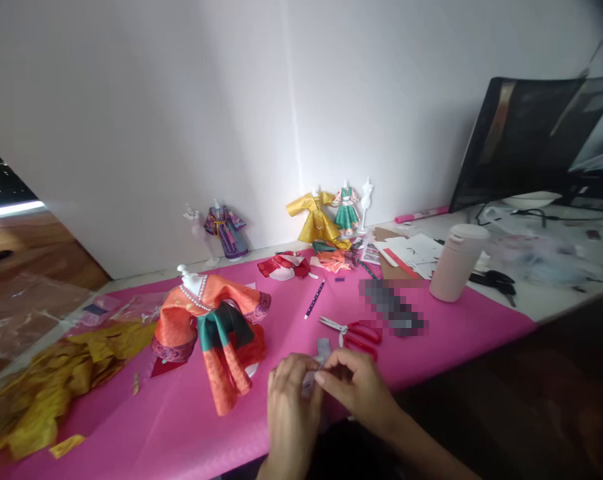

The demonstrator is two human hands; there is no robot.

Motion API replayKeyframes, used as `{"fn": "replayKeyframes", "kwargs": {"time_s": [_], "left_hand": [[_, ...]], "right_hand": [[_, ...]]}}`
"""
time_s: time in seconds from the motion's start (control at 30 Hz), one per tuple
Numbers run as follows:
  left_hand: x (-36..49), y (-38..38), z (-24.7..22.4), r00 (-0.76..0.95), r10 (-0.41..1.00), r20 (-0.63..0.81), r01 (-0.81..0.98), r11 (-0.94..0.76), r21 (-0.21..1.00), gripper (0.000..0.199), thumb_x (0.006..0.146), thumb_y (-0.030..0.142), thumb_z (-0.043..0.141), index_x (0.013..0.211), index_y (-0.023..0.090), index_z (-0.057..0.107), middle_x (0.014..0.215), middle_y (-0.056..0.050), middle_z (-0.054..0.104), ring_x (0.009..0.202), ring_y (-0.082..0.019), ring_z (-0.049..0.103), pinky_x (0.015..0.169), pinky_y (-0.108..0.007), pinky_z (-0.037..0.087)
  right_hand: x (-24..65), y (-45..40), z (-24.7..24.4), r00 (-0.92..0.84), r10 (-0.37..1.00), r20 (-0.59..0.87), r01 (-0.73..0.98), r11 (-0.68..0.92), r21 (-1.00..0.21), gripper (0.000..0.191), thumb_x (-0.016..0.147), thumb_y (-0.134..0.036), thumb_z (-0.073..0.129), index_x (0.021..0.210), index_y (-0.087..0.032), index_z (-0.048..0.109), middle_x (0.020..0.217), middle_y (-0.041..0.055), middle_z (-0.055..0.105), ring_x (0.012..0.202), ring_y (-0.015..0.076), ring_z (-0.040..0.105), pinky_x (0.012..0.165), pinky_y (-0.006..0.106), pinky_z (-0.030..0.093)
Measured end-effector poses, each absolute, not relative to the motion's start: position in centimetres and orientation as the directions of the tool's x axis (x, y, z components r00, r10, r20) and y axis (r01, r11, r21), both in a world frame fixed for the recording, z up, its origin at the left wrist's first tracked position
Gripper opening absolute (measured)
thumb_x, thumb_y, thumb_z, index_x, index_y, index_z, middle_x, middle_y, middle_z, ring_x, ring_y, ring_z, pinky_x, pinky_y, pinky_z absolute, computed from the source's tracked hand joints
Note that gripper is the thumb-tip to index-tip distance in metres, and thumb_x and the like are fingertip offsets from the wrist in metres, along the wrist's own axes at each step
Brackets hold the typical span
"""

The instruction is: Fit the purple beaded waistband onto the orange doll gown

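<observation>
My left hand (292, 407) and my right hand (356, 385) meet at the near edge of the pink mat (451, 327). Together they pinch a small grey-white piece of material (322, 352), whose top pokes up between the fingers. Just beyond my right hand lie red-handled scissors (354, 331), blades shut. To the left of my left hand stands a small white mannequin in an orange and green robe (216, 330).
Yellow fabric scraps (56, 383) pile at the left. A purple pen (314, 299), a red garment (284, 265), dressed mini mannequins (326, 217) and one in purple (225, 230) stand by the wall. A pale cup (456, 261), papers, black scissors (494, 280) and a monitor (536, 137) sit right.
</observation>
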State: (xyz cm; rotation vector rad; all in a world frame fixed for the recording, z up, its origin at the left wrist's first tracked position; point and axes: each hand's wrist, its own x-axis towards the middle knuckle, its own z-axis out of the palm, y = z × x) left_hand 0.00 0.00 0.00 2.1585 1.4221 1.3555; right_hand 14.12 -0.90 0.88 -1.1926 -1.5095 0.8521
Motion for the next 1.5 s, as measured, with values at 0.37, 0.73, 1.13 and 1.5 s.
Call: {"fn": "replayKeyframes", "kwargs": {"time_s": [0.37,0.73,1.13,1.5], "left_hand": [[-1.8,-1.2,2.9,0.079,0.991,0.111,0.077,-0.117,0.99,0.024,0.077,0.042,0.069,0.078,0.019,0.065,0.067,0.0,0.066,0.044,-0.015,0.059,0.046,-0.026,0.052],[-2.9,-2.0,5.3,-0.016,0.997,0.079,-0.075,-0.08,0.994,0.023,0.065,0.03,0.08,0.068,0.016,0.063,0.06,0.003,0.06,0.057,-0.01,0.054,0.056,-0.019,0.046],[-4.6,-2.2,4.2,-0.072,0.995,-0.063,-0.336,0.035,0.941,0.037,0.061,0.038,0.089,0.074,0.015,0.063,0.059,0.006,0.058,0.052,-0.005,0.047,0.051,-0.016,0.039],[-4.8,-3.5,3.0,-0.011,0.933,-0.36,-0.658,0.264,0.705,0.045,0.052,0.037,0.094,0.075,0.015,0.063,0.065,-0.001,0.069,0.053,-0.013,0.064,0.052,-0.022,0.052]], "right_hand": [[15.9,-0.8,0.6,-0.208,0.919,0.334,0.228,0.377,-0.898,0.04,0.082,-0.027,0.066,0.121,-0.018,0.06,0.125,0.0113,0.064,0.12,0.0258,0.057,0.104,0.041,0.042],[15.5,-1.2,0.3,-0.568,0.822,0.025,0.007,0.035,-0.999,0.036,0.075,-0.034,0.077,0.105,-0.017,0.071,0.102,0.0038,0.073,0.099,0.025,0.065,0.089,0.035,0.049],[16.0,-1.5,0.7,-0.543,0.835,-0.088,0.097,-0.042,-0.994,0.034,0.083,-0.044,0.068,0.099,-0.016,0.078,0.09,0.0037,0.076,0.082,0.0218,0.066,0.066,0.025,0.048],[15.3,-2.8,2.0,-0.268,0.963,-0.011,-0.037,-0.022,-0.999,0.04,0.072,-0.056,0.075,0.084,-0.018,0.08,0.077,0.0072,0.075,0.078,0.0264,0.068,0.07,0.034,0.054]]}}
